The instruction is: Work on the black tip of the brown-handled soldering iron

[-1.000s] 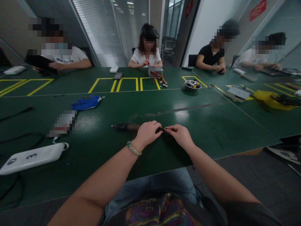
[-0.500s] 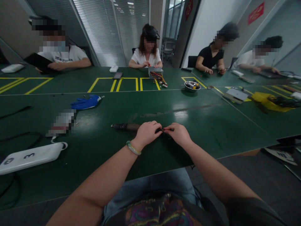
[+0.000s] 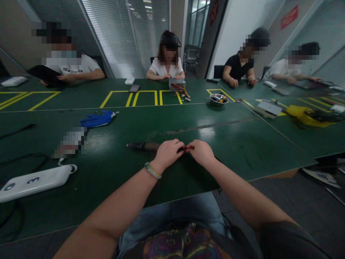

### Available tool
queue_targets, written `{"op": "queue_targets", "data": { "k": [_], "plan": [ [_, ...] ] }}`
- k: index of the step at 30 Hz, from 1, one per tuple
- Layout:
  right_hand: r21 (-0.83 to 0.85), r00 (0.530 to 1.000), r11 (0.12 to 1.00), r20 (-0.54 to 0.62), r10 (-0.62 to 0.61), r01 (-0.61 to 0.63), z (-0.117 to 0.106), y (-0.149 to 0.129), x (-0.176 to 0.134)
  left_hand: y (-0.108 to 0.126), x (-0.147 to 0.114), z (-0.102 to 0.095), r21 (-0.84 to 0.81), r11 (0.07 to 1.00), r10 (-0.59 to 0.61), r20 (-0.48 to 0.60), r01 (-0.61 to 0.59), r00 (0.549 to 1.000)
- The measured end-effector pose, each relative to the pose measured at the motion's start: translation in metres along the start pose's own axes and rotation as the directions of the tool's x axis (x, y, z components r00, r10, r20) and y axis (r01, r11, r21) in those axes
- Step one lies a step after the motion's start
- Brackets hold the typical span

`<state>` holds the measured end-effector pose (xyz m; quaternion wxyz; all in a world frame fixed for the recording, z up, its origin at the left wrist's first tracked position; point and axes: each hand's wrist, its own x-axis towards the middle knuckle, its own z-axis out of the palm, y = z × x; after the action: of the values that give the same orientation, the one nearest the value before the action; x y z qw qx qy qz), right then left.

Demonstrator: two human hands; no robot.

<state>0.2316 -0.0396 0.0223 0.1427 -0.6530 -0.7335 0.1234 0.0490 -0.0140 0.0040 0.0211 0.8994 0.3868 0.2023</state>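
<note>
A dark electric screwdriver (image 3: 142,146) lies on the green table with its thin metal tip pointing left. My left hand (image 3: 169,153) is closed over its rear part, palm down, hiding much of the body. Close beside it, my right hand (image 3: 201,153) is closed in a pinch at the tool's right end, its fingertips meeting those of the left. What the right fingers hold is too small and covered to make out. A short piece of black cord (image 3: 219,158) shows just right of the right wrist.
A blue glove (image 3: 97,119), a phone (image 3: 71,141) and a white power bank (image 3: 36,182) lie to the left. Farther back are a metal bowl (image 3: 219,100) of parts and a grey box with wires (image 3: 177,85). Several people sit across the table (image 3: 256,144).
My right hand has turned slightly inward and its fingers are drawn closer to the left fingertips. My left hand and the screwdriver stay nearly where they were.
</note>
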Motion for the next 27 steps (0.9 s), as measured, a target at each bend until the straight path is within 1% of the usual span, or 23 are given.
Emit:
{"op": "queue_targets", "data": {
  "k": [4, 8, 11, 16, 20, 23, 27],
  "plan": [
    [-0.024, 1.0, 1.0, 0.023, 0.003, -0.003, 0.002, 0.002, 0.003, 0.001, 0.0, 0.0, 0.014, 1.0, -0.004, -0.003, 0.004, 1.0],
    [-0.039, 0.994, 0.999, 0.106, 0.027, -0.022, 0.001, 0.005, 0.01, 0.002, -0.001, -0.001, 0.014, 1.0, -0.012, -0.009, 0.012, 1.0],
    [-0.039, 0.989, 0.999, 0.147, 0.023, -0.017, -0.002, 0.004, 0.016, 0.003, -0.002, -0.001, 0.024, 1.0, -0.013, -0.003, 0.013, 1.0],
    [-0.068, 0.986, 0.998, 0.169, 0.005, 0.007, -0.006, -0.001, 0.021, 0.003, -0.001, 0.0, 0.045, 0.999, -0.006, 0.003, 0.006, 1.0],
    [-0.088, 0.99, 0.995, 0.139, -0.033, 0.045, -0.006, -0.005, 0.017, 0.004, 0.0, 0.0, 0.047, 0.999, -0.005, 0.007, 0.005, 1.0],
    [-0.037, 0.993, 0.999, 0.113, -0.022, 0.026, -0.004, -0.003, 0.012, 0.003, 0.0, 0.0, 0.042, 0.999, -0.009, 0.01, 0.008, 1.0],
    [0.098, 0.99, 0.992, 0.124, 0.067, -0.08, -0.001, 0.004, 0.007, 0.004, -0.001, 0.0, 0.016, 1.0, -0.023, -0.002, 0.023, 1.0]
  ]
}}
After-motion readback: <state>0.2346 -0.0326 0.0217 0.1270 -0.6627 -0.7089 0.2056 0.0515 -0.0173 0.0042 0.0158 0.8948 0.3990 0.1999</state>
